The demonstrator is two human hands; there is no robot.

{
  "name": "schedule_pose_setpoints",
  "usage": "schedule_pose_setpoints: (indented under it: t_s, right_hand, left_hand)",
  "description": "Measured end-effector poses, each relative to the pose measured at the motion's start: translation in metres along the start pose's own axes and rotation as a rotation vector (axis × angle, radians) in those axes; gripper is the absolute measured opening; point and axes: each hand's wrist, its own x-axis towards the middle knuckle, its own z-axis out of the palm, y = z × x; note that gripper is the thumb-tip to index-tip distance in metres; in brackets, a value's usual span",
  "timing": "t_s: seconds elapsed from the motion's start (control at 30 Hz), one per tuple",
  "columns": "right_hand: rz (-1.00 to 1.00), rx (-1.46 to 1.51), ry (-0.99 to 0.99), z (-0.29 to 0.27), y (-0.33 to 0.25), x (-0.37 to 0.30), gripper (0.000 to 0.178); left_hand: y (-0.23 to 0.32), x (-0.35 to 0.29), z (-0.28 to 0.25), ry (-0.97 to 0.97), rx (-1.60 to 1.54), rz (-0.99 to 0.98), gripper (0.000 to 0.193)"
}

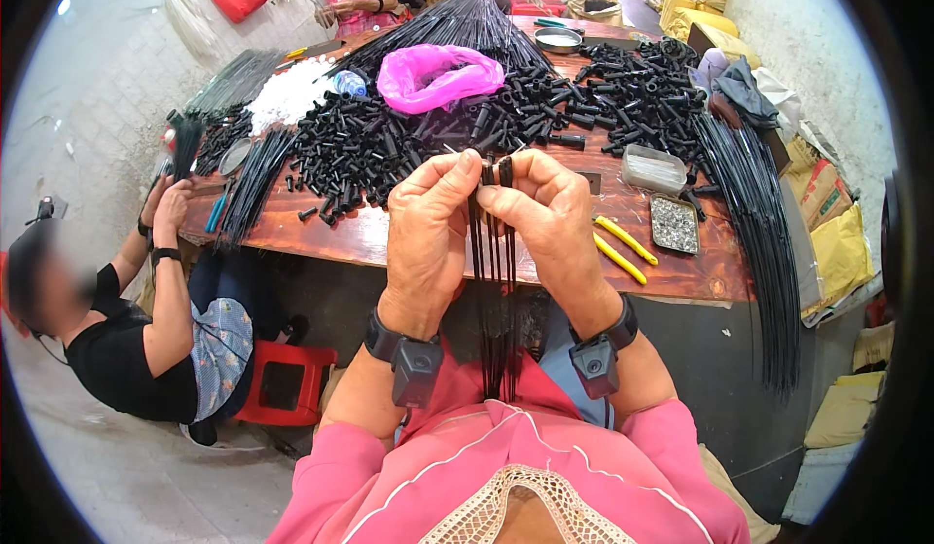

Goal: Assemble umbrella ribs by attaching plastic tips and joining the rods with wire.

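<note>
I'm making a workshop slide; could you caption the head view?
The left hand and right hand hold thin black strands at a wooden table heaped with short black tubes.

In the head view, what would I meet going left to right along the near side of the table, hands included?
Blue-handled tool, left strand bundle, left hand, held black strands, right hand, yellow-handled tool, small tray, right strand bundle.

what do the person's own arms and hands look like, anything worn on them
Both the left hand and right hand are ungloved. Each wrist wears a black strap with a boxy dark-grey device that has a round, lens-like spot. The forearms are bare below short pink sleeves. No cable shows on either arm.
</note>
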Motion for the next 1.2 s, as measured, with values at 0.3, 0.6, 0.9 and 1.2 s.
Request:
schedule_pose_setpoints:
  t_s: [0.3, 0.6, 0.9, 1.2]
  right_hand:
    - [0.040, 0.131, -0.207, -0.020, 0.005, 0.011, 0.014]
    - [-0.123, -0.196, 0.043, -0.011, -0.008, -0.009, 0.021]
    - [0.076, 0.161, -0.106, -0.021, -0.002, 0.004, 0.013]
    - [0.036, 0.172, -0.187, -0.034, 0.013, 0.015, 0.009]
  left_hand:
    - [0.009, -0.003, 0.001, -0.055, 0.099, -0.064, 0.017]
    - [-0.008, -0.005, 0.013, 0.051, 0.154, 0.111, 0.007]
    - [-0.011, 0.006, 0.008, 0.008, 0.038, -0.053, 0.011]
    - [-0.012, 0.014, -0.002, -0.110, 0.040, -0.094, 0.017]
